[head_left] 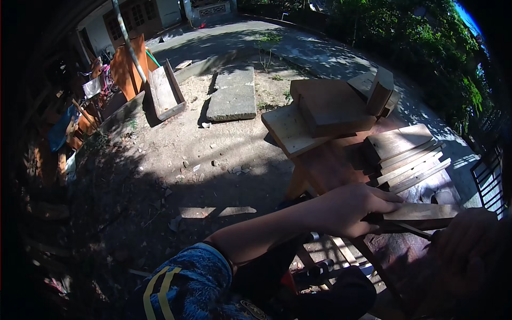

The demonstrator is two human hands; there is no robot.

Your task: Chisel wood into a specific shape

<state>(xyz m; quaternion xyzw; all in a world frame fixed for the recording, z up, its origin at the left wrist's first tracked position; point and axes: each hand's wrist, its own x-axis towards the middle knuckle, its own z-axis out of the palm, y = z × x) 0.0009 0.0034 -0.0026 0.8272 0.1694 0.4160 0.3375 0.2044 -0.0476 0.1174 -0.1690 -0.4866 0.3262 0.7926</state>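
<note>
My left hand [354, 210] reaches across from the lower middle, its fingers closed round the near end of a wooden block [421, 212] over the work table. Against the side of that block lies a thin, dark-shafted tool [415, 230], slanting toward my right hand [465, 242]. The right hand is in deep shade at the right edge, closed around the tool's end; its grip and the tool's kind are hard to make out. Just beyond the block, several pale wooden strips [413, 166] lie side by side beneath a short board [401, 143].
Thick wooden blocks [336, 104] are piled on the table's far end [325, 165], with a smaller block [380, 90] on top. Farther off are a concrete slab [233, 96] and a wooden trough [161, 88] on the dirt. A dark metal gate [489, 178] stands at right.
</note>
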